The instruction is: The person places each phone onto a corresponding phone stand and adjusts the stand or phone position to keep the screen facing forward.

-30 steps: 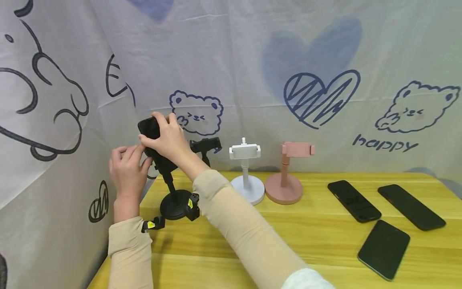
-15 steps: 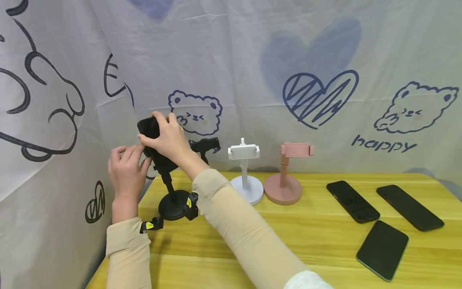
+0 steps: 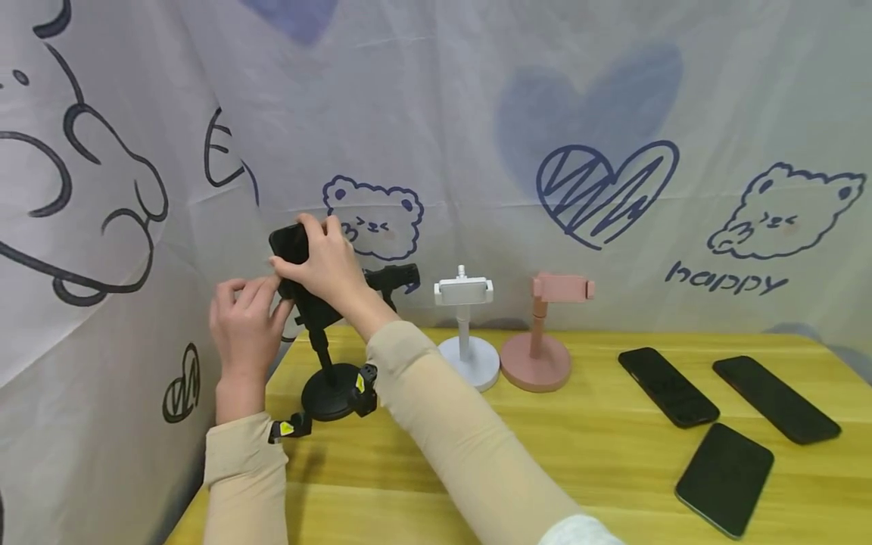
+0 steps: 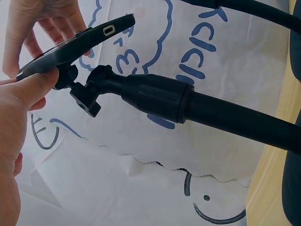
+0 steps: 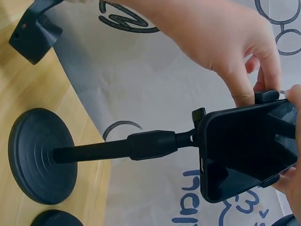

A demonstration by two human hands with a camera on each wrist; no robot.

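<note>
Right hand [image 3: 330,261]: fingers curled round edges of black, glossy, rectangular phone [image 5: 240,153]. Left hand [image 3: 244,325]: thumb and fingers pinch black plastic clamp [image 5: 266,97] at phone's side edge. Phone sits in clamp, tilted, atop black, round-based plastic stand [image 5: 94,153]. Second black stand [image 3: 395,277] just right of it. White plastic stand [image 3: 464,333], then pink plastic stand [image 3: 537,341], further right. Three dark, flat, rectangular phones [image 3: 668,386] lie at right on yellow wood-grain bench [image 3: 402,484].

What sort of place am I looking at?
Possibly a staged demonstration corner, though I can't be sure: a wooden table backed by cartoon-printed cloth, with a phone in a black stand and three loose phones lying on the right.
</note>
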